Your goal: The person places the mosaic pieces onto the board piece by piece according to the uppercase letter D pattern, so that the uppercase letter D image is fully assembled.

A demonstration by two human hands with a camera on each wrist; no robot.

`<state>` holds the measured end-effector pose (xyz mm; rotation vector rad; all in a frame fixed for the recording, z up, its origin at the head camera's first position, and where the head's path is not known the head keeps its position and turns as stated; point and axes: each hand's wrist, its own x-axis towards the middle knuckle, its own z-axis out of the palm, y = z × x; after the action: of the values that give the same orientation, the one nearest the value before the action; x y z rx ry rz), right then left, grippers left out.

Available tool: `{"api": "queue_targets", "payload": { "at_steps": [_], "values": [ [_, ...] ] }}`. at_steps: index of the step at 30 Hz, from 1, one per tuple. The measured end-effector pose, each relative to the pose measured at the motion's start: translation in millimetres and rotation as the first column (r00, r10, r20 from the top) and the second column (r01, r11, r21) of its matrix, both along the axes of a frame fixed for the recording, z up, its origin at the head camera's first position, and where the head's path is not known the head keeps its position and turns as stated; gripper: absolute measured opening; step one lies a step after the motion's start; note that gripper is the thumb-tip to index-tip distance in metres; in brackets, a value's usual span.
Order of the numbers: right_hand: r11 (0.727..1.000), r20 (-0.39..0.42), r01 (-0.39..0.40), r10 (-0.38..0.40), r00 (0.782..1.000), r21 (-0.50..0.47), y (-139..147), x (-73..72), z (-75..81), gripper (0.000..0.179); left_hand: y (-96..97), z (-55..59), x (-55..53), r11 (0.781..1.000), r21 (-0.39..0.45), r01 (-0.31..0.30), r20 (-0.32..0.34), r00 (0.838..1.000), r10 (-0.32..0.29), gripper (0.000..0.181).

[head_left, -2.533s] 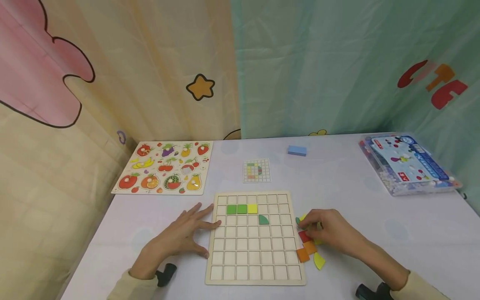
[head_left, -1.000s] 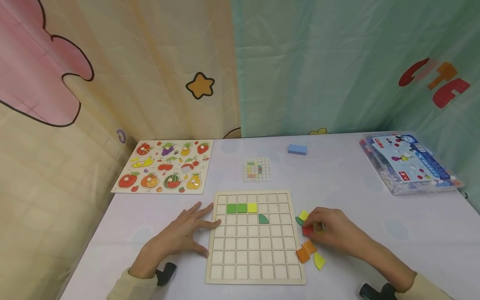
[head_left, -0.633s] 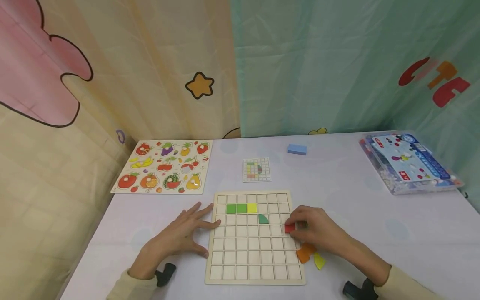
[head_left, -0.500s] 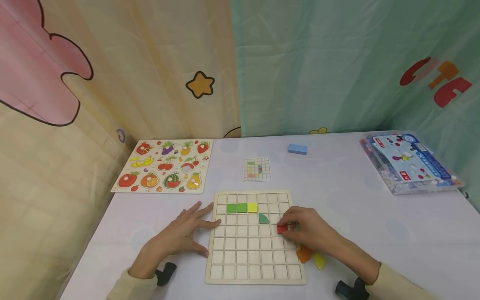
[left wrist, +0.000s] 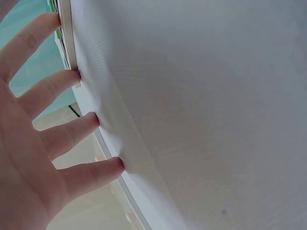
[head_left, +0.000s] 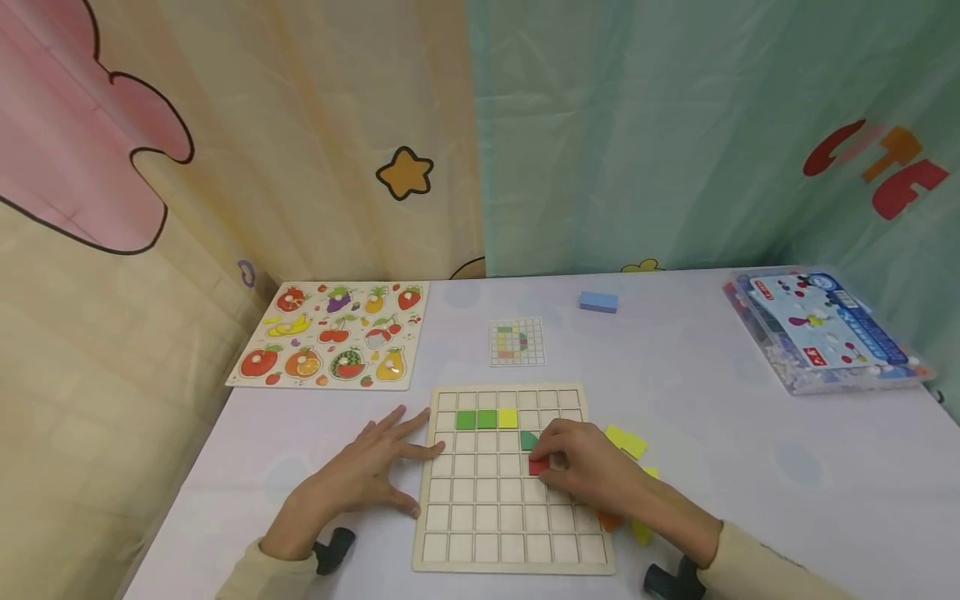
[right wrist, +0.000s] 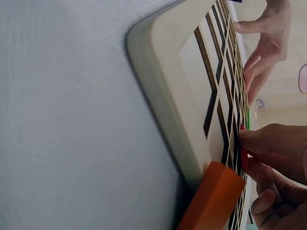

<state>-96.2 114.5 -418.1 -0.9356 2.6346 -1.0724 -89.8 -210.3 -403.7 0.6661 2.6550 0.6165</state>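
A wooden grid board (head_left: 517, 562) lies flat on the table. My right hand (head_left: 592, 467) pinches a red square tile (head_left: 537, 467) between thumb and fingers, over the cell just below a green quarter-circle tile (head_left: 528, 440). In the right wrist view the red tile (right wrist: 244, 148) stands between thumb and fingertips at the board's surface. Two green square tiles (head_left: 476, 419) and a yellow square tile (head_left: 507, 418) sit side by side in an upper row. My left hand (head_left: 360, 475) is spread, fingertips at the board's left edge; in the left wrist view its fingers (left wrist: 72, 134) are straight.
Right of the board lie yellow tiles (head_left: 626, 442) and an orange tile (head_left: 609, 521), partly hidden by my right arm. A small pattern card (head_left: 517, 342), a blue block (head_left: 598, 302), a fruit puzzle board (head_left: 326, 335) and a plastic box of parts (head_left: 825, 329) stand farther back.
My right hand has picked the red square tile from the loose pile and carried it left over the board, below the green quarter-circle. My left hand has stayed in place.
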Motion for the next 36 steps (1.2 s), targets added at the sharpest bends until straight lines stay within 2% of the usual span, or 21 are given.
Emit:
{"api": "queue_targets", "payload": {
  "at_steps": [6,13,17,21,27,36],
  "values": [
    [1.0,-0.02,0.003,-0.003,1.0,-0.008,-5.0,0.2,-1.3,0.017,0.5,-0.3,0.1,1.0,-0.002,-0.005,0.009,1.0,0.005,0.08],
    [0.999,0.054,0.042,-0.043,0.998,0.027,-10.0,-1.6,2.4,0.019,0.3,0.5,0.1,1.0,-0.001,-0.009,0.005,1.0,0.009,0.08],
    [0.998,0.055,0.028,-0.031,0.998,0.057,-8.4,-2.0,3.0,0.02,0.3,0.6,-0.4,1.0,-0.005,-0.006,0.001,1.0,0.006,0.08],
    [0.999,0.022,0.04,-0.04,0.999,0.03,-4.0,-3.2,3.1,0.016,0.2,-0.1,-0.8,1.0,0.001,-0.005,0.003,1.0,0.005,0.08],
    [0.992,-0.044,0.125,-0.124,0.991,0.033,-2.4,-5.1,3.1,0.014,-0.2,-0.4,-0.9,1.0,0.0,0.005,-0.007,1.0,-0.005,0.08],
    [0.996,-0.014,0.085,-0.084,0.996,0.006,-1.5,-4.8,1.6,0.016,-0.1,-0.1,-0.5,1.0,0.0,-0.001,-0.001,1.0,0.001,0.08]
  ]
}}
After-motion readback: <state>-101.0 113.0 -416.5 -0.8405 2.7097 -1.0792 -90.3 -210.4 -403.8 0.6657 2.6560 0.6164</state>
